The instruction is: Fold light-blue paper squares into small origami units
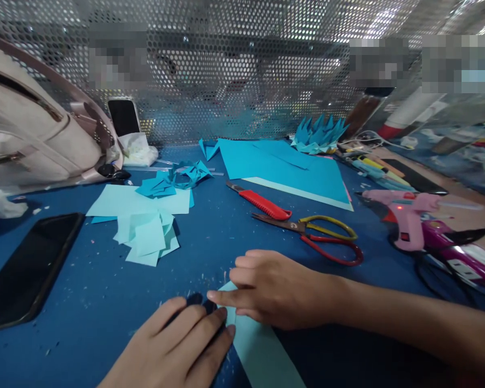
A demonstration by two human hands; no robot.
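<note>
A long light-blue paper strip (267,355) lies on the table at the bottom centre, its far end folded over. My left hand (178,339) comes in from the lower left, thumb and index fingertip closed at the strip's left edge. Across the folded end presses my right hand (267,291), index finger stretched out and the other fingers curled. Part of the fold is hidden under these fingers. Just beyond my right hand are scissors (297,226) with one yellow and one red handle, and a red utility knife (264,203) with its blade out.
Light-blue paper squares (149,237) and folded blue pieces (157,184) lie left of centre. Blue sheets (283,161) and a spiky folded-paper piece (319,134) are at the back. A pink glue gun (408,210) sits right, a black phone (32,264) left, near a pale backpack (36,129).
</note>
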